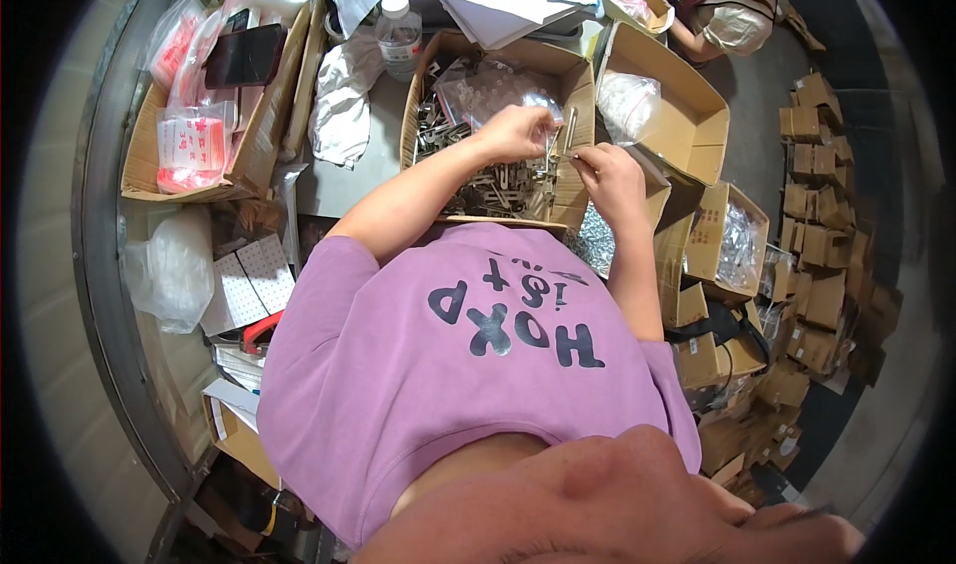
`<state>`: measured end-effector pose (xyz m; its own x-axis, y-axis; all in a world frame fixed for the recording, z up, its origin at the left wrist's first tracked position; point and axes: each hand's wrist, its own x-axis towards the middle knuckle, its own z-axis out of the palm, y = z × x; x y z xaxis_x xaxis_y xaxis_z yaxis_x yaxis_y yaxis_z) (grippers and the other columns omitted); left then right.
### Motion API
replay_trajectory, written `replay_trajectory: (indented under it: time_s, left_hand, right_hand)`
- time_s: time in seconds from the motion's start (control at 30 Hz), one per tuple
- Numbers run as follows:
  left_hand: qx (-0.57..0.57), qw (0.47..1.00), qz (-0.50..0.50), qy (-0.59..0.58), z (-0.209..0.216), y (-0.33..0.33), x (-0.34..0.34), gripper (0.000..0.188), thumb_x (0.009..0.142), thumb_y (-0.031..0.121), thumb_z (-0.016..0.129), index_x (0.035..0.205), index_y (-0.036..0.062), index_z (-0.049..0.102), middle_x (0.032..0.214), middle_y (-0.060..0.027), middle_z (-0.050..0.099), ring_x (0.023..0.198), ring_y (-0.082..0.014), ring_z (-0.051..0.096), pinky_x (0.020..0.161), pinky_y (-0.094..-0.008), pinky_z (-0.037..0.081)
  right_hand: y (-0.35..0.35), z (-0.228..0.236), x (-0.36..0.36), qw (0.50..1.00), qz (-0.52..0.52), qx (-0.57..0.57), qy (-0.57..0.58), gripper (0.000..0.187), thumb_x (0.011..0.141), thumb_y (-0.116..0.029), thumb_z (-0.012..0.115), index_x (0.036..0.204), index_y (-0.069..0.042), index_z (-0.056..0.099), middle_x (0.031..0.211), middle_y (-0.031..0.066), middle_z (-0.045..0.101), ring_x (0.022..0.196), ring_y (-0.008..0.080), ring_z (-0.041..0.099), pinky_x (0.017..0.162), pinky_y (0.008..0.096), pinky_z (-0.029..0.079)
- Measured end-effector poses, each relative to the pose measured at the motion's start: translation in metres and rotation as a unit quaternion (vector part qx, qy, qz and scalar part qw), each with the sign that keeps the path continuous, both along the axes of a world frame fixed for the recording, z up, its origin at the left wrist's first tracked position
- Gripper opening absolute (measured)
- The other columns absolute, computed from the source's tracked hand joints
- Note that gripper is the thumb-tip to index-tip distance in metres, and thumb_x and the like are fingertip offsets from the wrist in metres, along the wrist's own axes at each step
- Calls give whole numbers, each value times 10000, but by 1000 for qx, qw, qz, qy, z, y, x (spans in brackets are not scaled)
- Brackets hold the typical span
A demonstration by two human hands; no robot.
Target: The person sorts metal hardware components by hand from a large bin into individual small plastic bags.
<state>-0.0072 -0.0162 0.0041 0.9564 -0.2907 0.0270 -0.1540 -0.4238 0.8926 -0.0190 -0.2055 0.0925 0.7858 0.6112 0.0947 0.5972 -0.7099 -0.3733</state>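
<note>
Over an open cardboard box [590, 91] on the table, both my hands work close together. Small metal parts [503, 191], many of them flat and elongated, fill the box in a loose heap. A transparent plastic bag [468, 91] with small pieces lies on the heap's far side. My left hand [516, 133] is closed in a pinch above the parts; what is in its fingertips is too small to name. At the box's right wall, my right hand [612, 181] pinches a small metal piece [572, 156]. A slim metal part [571, 126] stands out between the hands.
A bottle [398, 41], a white cloth [346, 101] and papers [498, 6] lie behind and left. Another carton [139, 156] holds bags and a phone [244, 56]. Open cartons [697, 136] crowd the right side. Another person [732, 16] is at the far right.
</note>
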Motion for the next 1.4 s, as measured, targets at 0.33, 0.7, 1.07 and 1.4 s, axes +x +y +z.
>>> replay_trajectory:
  time_s: [0.33,0.7,1.07,1.4]
  left_hand:
    - [-323,913,-97,231,-14,-19,-10,404,641,-30,706,1001,29,533,940,-19,573,834,-83,543,732,-225,460]
    - [-427,876,-94,201,1,-21,-13,404,661,2,761,968,71,509,868,31,524,824,-60,505,766,-219,425]
    - [-386,912,-111,87,-2,-26,-17,336,697,-8,723,948,63,511,944,2,515,877,-80,501,815,-234,412]
    - [-317,939,-130,-12,7,-23,-20,377,703,3,719,1016,32,510,982,-31,519,909,-117,522,839,-263,426]
  right_hand:
    - [-9,-8,-3,993,-41,81,73,232,756,-12,563,959,-79,655,881,124,613,838,295,596,735,360,477]
    - [-80,-127,14,971,-200,-91,96,263,736,-149,611,980,-51,622,991,208,601,933,380,569,822,455,459]
    - [-61,-131,8,941,-301,-83,130,257,676,-159,660,918,-74,641,859,213,628,837,386,599,738,442,479]
    - [-91,-129,10,946,-275,59,161,220,673,-91,632,878,-41,694,804,127,681,719,222,663,689,315,512]
